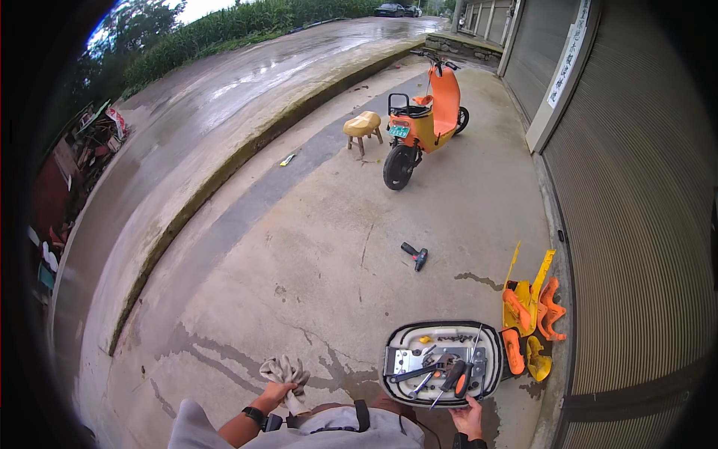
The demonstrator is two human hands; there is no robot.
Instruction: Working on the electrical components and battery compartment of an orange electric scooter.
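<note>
My left hand [277,395] is closed around a bunched pair of pale grey work gloves [284,371], low in the view. At the near right, my right hand [468,419] grips the near edge of a rounded, tray-like piece with a black rim [389,352], which looks like an upturned scooter seat. Its fingers are partly hidden there. Inside lie a black adjustable wrench [413,373], a silver wrench [420,385], a dark-handled screwdriver [452,376], an orange-and-black screwdriver [463,382], a small yellow piece [425,339] and several dark small parts.
A dark cordless drill [419,257] lies on the concrete ahead. Orange and yellow plastic panels [532,307] are piled by the roller shutter [636,194] at right. Farther off stand an orange scooter [426,123] and a wooden stool [363,124], near a raised curb [247,146].
</note>
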